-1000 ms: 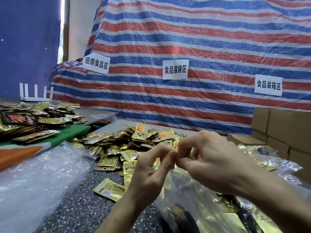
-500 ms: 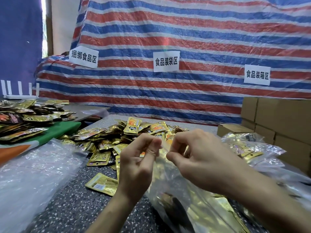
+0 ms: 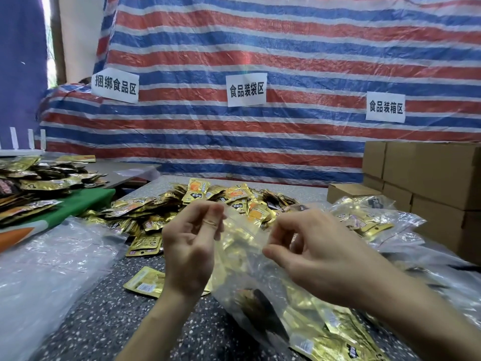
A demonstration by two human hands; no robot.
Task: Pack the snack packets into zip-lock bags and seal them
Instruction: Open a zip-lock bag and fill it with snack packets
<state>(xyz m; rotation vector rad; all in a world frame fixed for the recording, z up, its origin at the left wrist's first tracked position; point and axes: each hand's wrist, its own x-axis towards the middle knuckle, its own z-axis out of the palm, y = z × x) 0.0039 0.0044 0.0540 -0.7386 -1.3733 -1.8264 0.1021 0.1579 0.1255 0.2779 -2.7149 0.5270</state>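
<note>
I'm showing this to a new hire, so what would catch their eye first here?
The red-and-blue striped tarp fills the background. Front and centre, the left hand and right hand pinch the top of a clear, packet-filled zip-lock bag, with a heap of gold snack packets on the table behind.

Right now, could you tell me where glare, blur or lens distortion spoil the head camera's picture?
Head view: daylight is even, with no hard shadows; the window strip is blown out; sheen on the pile of empty bags and the zip-lock bag washes out detail; the left hand and right hand look slightly soft; the cardboard boxes seem tilted at the wide-angle edge.
</note>
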